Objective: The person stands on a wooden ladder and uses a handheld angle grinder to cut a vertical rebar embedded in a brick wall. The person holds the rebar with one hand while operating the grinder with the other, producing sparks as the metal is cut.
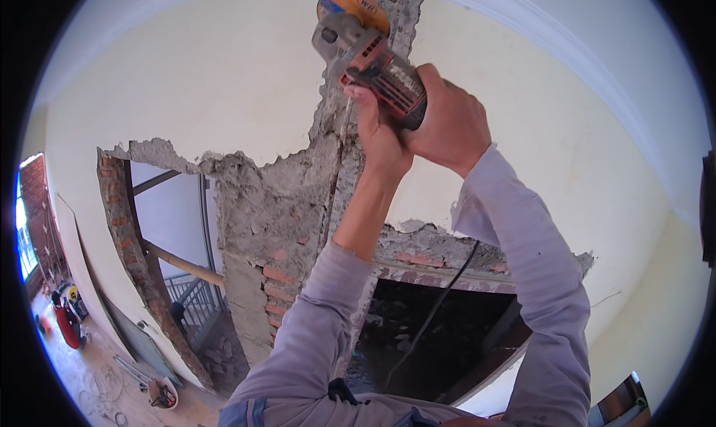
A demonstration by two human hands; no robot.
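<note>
- Our left hand and right hand gripped the angle grinder, at our arms' far end.
- Its orange disc stood by the bare concrete strip; contact was unclear.
- Seemingly we were cutting; the next move called for steady bracing.

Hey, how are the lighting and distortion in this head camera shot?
In the head view, the bright opening at far left is blown out and the dark opening loses detail; also there, the ceiling moulding bows and the grinder looks fairly sharp.
</note>
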